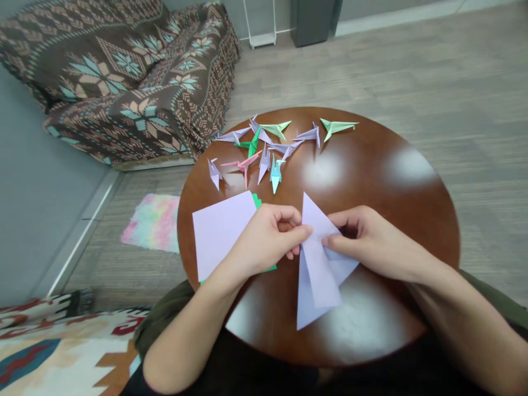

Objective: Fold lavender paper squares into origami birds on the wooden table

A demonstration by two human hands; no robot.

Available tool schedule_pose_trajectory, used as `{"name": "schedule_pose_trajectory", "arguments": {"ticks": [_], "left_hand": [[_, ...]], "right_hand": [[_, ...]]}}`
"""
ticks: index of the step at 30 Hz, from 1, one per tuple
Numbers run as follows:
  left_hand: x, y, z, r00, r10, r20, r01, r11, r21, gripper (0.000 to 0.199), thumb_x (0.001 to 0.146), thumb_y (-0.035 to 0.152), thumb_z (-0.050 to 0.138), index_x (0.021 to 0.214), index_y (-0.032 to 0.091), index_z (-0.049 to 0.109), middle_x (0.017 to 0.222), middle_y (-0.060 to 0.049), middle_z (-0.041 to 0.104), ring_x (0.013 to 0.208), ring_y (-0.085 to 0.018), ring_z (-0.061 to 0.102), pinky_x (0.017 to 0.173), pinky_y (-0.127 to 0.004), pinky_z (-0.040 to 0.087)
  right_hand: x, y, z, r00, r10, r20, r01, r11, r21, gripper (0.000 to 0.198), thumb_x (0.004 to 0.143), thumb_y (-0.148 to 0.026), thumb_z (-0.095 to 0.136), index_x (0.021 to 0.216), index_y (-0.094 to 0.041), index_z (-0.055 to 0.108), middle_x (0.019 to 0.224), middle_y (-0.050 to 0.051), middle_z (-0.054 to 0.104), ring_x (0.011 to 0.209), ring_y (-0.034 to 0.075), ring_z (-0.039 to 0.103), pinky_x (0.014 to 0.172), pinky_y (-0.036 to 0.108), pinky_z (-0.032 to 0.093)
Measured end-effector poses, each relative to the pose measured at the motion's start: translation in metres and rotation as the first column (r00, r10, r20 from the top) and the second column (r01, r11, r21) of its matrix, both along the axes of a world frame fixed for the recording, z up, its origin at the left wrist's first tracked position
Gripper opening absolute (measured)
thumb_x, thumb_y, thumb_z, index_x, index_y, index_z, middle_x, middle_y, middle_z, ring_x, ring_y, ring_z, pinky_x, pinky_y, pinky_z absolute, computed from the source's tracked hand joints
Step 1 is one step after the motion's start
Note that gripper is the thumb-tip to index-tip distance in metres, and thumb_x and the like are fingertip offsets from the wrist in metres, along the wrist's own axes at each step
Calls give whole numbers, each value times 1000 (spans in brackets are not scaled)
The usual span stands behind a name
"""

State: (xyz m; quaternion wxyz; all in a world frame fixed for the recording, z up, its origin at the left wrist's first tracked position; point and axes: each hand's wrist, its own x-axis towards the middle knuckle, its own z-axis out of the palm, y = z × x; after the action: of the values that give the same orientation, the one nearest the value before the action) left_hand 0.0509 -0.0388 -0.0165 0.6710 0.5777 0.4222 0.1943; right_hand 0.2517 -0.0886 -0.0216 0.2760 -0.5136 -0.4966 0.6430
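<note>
A lavender sheet of origami paper (pixel 319 269), partly folded with a flap lying across a triangle, is held up over the near part of the round table. My left hand (pixel 277 234) pinches its left edge between thumb and fingers. On the other side my right hand (pixel 363 239) grips the right edge, thumb on the front and fingers behind. Left of the folded paper lies a stack of square lavender sheets (pixel 220 234), with green paper (pixel 256 200) sticking out beneath it. My left wrist and forearm cover part of that stack.
Several folded paper cranes stand at the table's far side, among them a pink crane (pixel 244 165), a blue crane (pixel 276 174) and a pale green crane (pixel 336 127). The brown table (pixel 396 214) has a rounded edge. Beyond it are a patterned sofa (pixel 136 104) and a pastel rug (pixel 154 223).
</note>
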Motion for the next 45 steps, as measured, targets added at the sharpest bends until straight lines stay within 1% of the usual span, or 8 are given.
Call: {"name": "schedule_pose_trajectory", "arguments": {"ticks": [11,20,25,31,37,39,41,45], "left_hand": [[1,3,-5,958,191,215,-203,978,37,28,83,33,79,95,17,60,76,4,63,61,-10,64,59,-21,53],[2,1,-8,944,179,279,-169,984,-59,37,77,27,85,105,16,62,92,-3,72,79,-13,69,79,-25,52],[0,3,-6,927,199,318,-206,978,-12,44,77,27,86,112,16,62,119,-11,72,106,-20,69,94,-30,52],[-3,0,-5,948,-40,314,64,996,-68,47,77,26,86,115,15,60,103,-9,72,93,-20,70,89,-34,54],[-1,2,-9,980,57,189,-93,978,187,14,87,20,70,99,15,64,89,-3,68,80,-14,63,77,-26,49],[0,3,-10,985,108,137,-140,958,251,17,85,22,72,100,15,67,95,-5,69,86,-16,64,76,-27,48],[1,1,-9,981,174,88,-193,928,319,35,82,25,78,114,16,67,109,-9,70,99,-20,65,83,-30,48],[2,-8,-3,974,29,224,-76,976,205,89,73,32,90,151,25,48,152,-14,55,138,-29,54,112,-40,43]], "right_hand": [[4,1,3,934,-302,192,229,916,329,28,85,-41,78,71,-18,72,64,-2,66,57,11,54,52,22,39],[-5,-9,20,731,-648,215,289,579,763,7,82,-22,81,78,-22,76,71,-3,74,61,13,64,54,21,46],[-3,-6,22,772,-604,196,328,644,691,9,81,-30,85,79,-23,78,73,-3,75,61,13,63,54,21,46],[4,7,9,813,-562,154,399,729,556,20,79,-40,87,78,-22,78,71,-2,74,61,13,59,54,22,43],[4,10,1,880,-471,66,392,798,458,20,77,-39,88,77,-22,78,71,0,76,61,15,64,55,25,47],[1,7,3,823,-561,85,425,708,564,16,81,-36,86,78,-22,77,74,1,77,62,18,66,56,27,50],[-1,1,7,694,-712,108,405,511,758,9,84,-28,82,80,-23,76,78,3,78,67,21,70,61,31,53],[-4,-9,12,540,-824,172,-109,134,985,19,83,-9,77,94,-24,74,89,9,79,80,29,73,79,43,55]]}}
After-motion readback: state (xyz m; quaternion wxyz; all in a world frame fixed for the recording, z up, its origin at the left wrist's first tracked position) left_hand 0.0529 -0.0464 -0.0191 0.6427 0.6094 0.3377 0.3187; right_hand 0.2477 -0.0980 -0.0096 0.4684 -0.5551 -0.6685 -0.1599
